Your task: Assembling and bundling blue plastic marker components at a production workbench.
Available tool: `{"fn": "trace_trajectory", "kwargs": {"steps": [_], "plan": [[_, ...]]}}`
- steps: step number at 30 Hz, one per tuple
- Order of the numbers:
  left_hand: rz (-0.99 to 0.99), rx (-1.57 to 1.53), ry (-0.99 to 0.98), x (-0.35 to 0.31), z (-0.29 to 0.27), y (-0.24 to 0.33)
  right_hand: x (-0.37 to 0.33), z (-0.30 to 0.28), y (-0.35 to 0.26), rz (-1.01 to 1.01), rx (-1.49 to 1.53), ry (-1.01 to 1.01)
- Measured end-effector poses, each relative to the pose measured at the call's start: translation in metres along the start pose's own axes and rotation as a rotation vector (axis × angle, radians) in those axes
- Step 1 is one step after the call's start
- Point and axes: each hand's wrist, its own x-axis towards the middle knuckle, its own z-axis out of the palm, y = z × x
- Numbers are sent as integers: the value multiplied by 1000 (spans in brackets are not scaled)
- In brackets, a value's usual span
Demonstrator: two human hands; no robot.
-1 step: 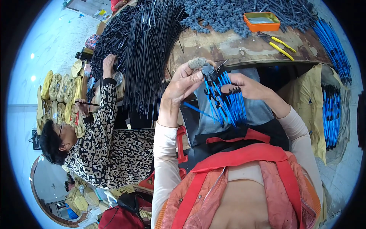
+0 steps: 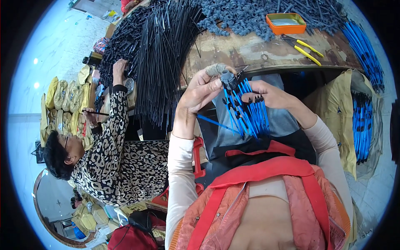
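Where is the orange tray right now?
The orange tray sits at the far edge of the wooden workbench, upper right in the head view, beside the yellow-handled pliers.

A single fisheye view, worn on the person's head, looks steeply down over their own chest and red-strapped apron (image 2: 266, 166) toward the wooden workbench (image 2: 250, 52), which curves across the top of the frame. The lens sits close: the forearms rise from the lower edge, and the left hand (image 2: 200, 91) and right hand (image 2: 271, 95) meet just below the workbench edge, near the middle. Straight lines bow toward the dark circular rim. Left of the workbench the wide angle takes in a seated co-worker in a leopard-print top (image 2: 112, 162); right of it, a yellow sack (image 2: 333, 108). No second view shares this scene.
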Motion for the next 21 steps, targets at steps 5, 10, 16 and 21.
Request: {"fn": "trace_trajectory", "kwargs": {"steps": [5, 10, 16, 21], "plan": [[-34, -97, 43, -12, 4, -11, -6, 18, 2, 95, 89, 10], [-38, 78, 241, -29, 5, -10, -12, 30, -12, 107, 32, 48], [-128, 463, 474, -32, 27, 20, -12, 35, -22, 172, 109, 86], [-85, 338, 374, -32, 19, 20, -13, 33, -18, 177, 72, 51]]}}
